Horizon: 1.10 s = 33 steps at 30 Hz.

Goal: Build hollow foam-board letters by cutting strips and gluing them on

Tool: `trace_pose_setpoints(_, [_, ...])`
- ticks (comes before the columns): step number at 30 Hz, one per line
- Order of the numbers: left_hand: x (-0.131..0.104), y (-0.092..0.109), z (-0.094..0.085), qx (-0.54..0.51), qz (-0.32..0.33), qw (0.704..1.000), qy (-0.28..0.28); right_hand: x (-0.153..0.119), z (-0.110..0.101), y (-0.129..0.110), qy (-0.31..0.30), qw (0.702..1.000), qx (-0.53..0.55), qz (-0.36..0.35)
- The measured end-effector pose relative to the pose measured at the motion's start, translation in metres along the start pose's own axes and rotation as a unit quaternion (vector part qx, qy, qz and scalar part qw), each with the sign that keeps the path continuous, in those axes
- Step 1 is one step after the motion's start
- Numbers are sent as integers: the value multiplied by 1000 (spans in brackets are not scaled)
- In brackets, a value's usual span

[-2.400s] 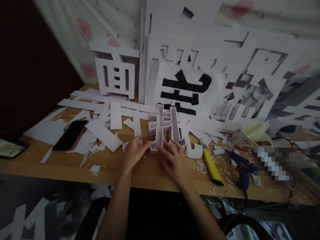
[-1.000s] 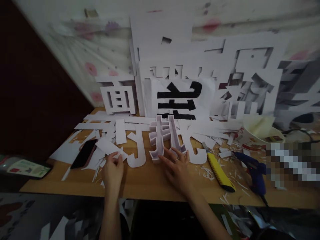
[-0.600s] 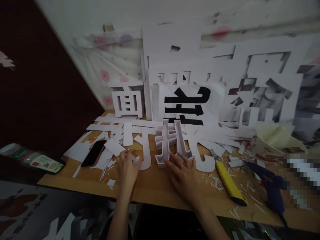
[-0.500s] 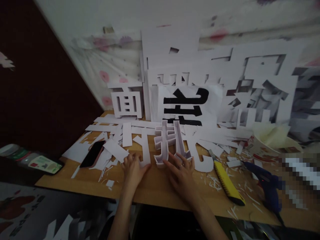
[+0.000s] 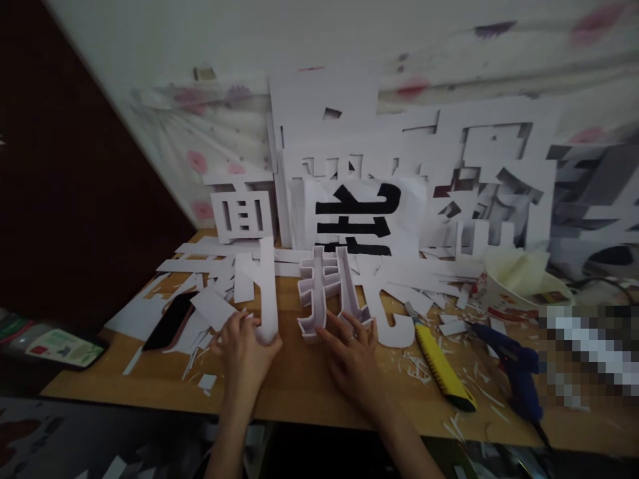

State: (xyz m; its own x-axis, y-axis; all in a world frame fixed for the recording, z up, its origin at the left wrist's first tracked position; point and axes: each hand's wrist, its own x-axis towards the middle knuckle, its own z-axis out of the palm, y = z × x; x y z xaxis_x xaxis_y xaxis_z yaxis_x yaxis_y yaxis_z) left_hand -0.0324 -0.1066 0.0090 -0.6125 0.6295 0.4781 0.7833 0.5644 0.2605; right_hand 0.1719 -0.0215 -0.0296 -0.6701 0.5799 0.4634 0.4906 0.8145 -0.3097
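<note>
Hook-ended white board piece (image 5: 268,293) sits at the left hand (image 5: 247,352), whose thumb and curled fingers pinch its near, curved end. From that grip its long axis runs away toward the back of the worktop (image 5: 294,392); whether it is lifted cannot be told. It is left of the open-topped white character shell (image 5: 319,293); there the right hand (image 5: 354,352), farther off, rests spread fingers, unclosed.

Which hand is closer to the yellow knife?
Right. The right hand is left of the yellow knife, with a gap between; the left hand is farther left, holding a white cutout.
</note>
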Motion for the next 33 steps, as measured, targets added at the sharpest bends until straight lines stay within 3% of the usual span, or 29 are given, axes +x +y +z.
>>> trace_pose_setpoints(4, [7, 0, -11, -58, 18, 994, 96, 1, -1, 0, 1, 1000, -2, 2])
trace_pose_setpoints(13, [8, -5, -18, -143, 44, 981, 124, 0, 1, 1, 14, 1000, 13, -8])
trace_pose_setpoints(16, [4, -7, -18, -156, 25, 982, 108, 0, -1, 1, 65, 997, 45, -4])
trace_pose_setpoints(19, [0, -7, -15, -155, -1, 983, 95, 0, -5, 1, 167, 980, 99, 41])
trace_pose_setpoints(22, [-3, -9, -12, -164, -31, 983, 81, 0, -5, 4, 236, 952, 144, 131])
trace_pose_setpoints(28, [-5, -12, -11, -186, -77, 978, 57, -6, 8, 12, 241, 893, 288, 247])
trace_pose_setpoints(33, [-7, -13, -12, -189, -51, 978, 73, -7, 7, 13, 226, 890, 312, 242])
